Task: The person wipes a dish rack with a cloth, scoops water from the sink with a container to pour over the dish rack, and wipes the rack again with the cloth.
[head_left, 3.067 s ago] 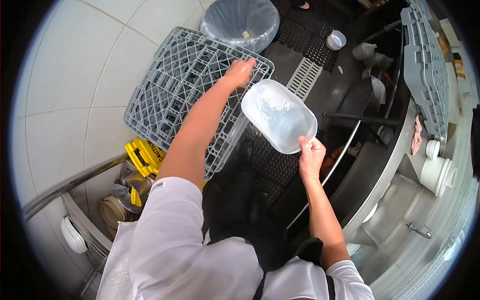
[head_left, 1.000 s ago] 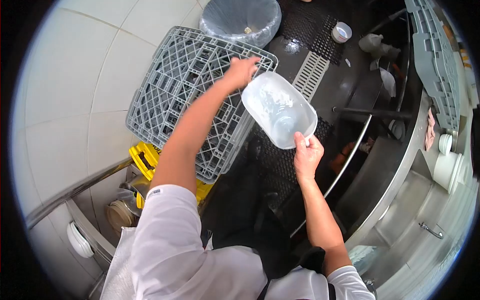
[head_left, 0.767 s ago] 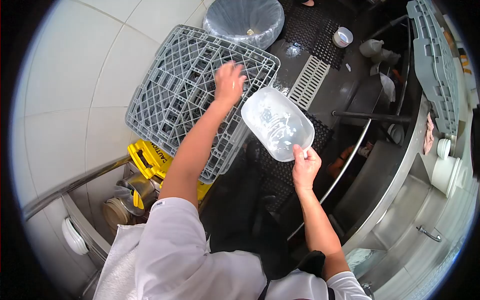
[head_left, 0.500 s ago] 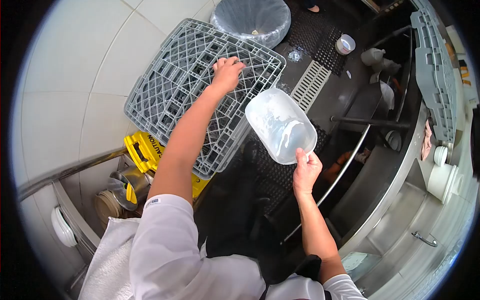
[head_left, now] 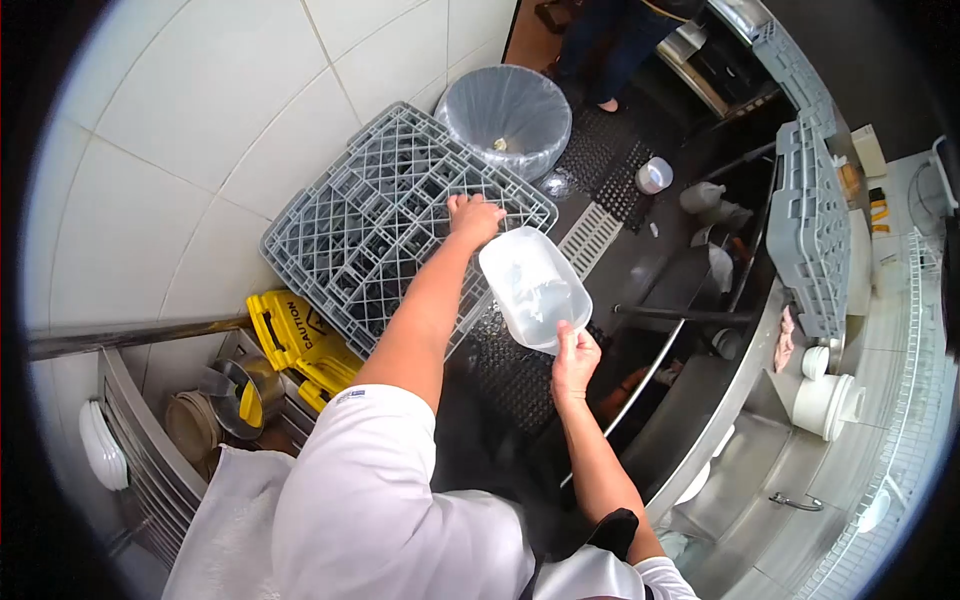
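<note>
A translucent white plastic tub (head_left: 533,288) with some liquid in it is held by its lower right rim in my right hand (head_left: 574,362), thumb over the edge. My left hand (head_left: 475,220) is over the grey lattice dish rack (head_left: 350,225), fingers apart and slightly curled, with nothing seen in it. Whether its fingertips touch the rack is hard to tell. The tub is just right of the rack's lower right side, near my left hand.
A lined bin (head_left: 505,115) stands behind the rack. Yellow caution sign (head_left: 300,340) and pots (head_left: 245,395) lie at left. A white tub (head_left: 654,176) is on the floor near a drain grate (head_left: 590,240). Steel sink (head_left: 735,470) at right; a person's legs (head_left: 610,50) at the top.
The view has tilted up, bringing a person's legs into sight. My left hand moved back from the rack's right corner to over its lattice. My right hand still holds the tub.
</note>
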